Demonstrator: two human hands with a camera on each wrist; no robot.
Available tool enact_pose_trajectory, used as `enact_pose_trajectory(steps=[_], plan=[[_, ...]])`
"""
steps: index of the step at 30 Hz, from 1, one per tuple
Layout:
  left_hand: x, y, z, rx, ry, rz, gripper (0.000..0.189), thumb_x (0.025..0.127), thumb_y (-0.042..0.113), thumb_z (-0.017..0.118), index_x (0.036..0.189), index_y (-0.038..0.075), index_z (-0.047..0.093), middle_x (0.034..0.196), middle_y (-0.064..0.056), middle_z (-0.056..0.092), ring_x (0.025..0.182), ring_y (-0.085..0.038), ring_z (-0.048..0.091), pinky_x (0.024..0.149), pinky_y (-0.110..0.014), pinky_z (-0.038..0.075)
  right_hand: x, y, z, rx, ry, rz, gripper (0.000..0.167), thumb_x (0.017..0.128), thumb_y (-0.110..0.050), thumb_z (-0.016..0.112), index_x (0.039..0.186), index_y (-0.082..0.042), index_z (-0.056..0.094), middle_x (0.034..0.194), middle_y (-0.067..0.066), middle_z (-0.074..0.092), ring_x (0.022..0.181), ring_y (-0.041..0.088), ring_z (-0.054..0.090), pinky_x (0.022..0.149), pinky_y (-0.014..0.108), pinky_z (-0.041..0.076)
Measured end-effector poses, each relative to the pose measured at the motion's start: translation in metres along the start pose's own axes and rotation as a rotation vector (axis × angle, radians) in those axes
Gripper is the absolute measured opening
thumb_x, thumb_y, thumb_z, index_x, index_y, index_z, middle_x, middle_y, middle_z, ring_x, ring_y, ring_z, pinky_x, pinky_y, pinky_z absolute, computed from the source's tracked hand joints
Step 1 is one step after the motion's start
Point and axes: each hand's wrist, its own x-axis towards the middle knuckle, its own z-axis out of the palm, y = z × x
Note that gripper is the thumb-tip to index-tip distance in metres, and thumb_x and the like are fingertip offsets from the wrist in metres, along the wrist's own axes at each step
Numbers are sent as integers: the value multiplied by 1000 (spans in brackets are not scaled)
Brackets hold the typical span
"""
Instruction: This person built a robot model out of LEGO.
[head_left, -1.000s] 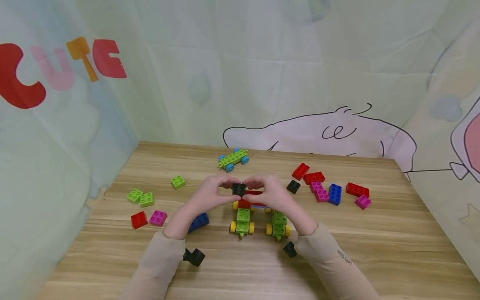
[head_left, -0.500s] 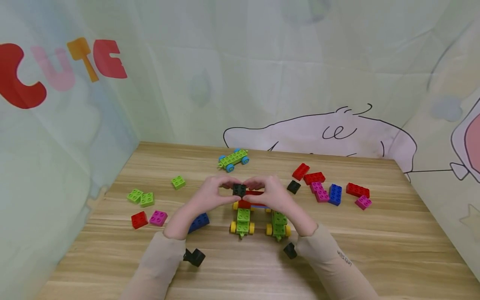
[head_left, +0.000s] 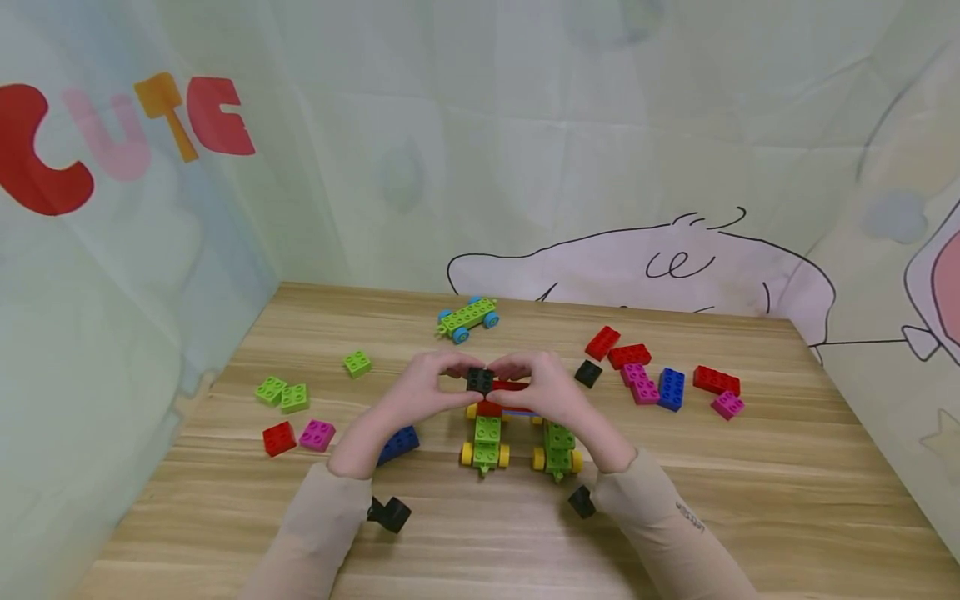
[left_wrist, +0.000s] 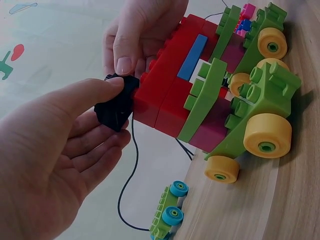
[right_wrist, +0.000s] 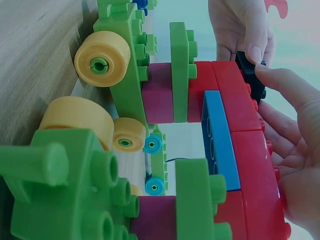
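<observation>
A black toy brick (head_left: 480, 381) sits at the left end of the top red row of a block structure, studs up. My left hand (head_left: 423, 387) pinches it from the left, thumb on its near side in the left wrist view. From the right, my right hand (head_left: 542, 385) pinches the same black brick (right_wrist: 251, 75) with thumb and fingers. Below, the structure stacks red bricks (left_wrist: 160, 85), a blue brick (left_wrist: 192, 57), green bricks (left_wrist: 202, 107) and magenta bricks (left_wrist: 212, 125) on two green wheeled bases (head_left: 486, 454) with yellow wheels.
A green car base with blue wheels (head_left: 467, 320) stands at the back. Loose green, red and magenta bricks lie left, with a dark blue brick (head_left: 398, 444) by the left forearm. Black bricks (head_left: 392, 514) lie in front. Red, magenta and blue bricks (head_left: 671, 389) lie right.
</observation>
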Motion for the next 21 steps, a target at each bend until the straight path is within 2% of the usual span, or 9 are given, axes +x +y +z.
enact_pose_trajectory(steps=[21], plan=[[0,1,-1,-18,-18,-15,37,85,15,77,119,4,68,114,-10,71,100,-23,65,94,-45,53,0,-1,2,-38,11,11,31,85,-21,77,113,-8,72,109,8,73,101,23,69,89,38,56]])
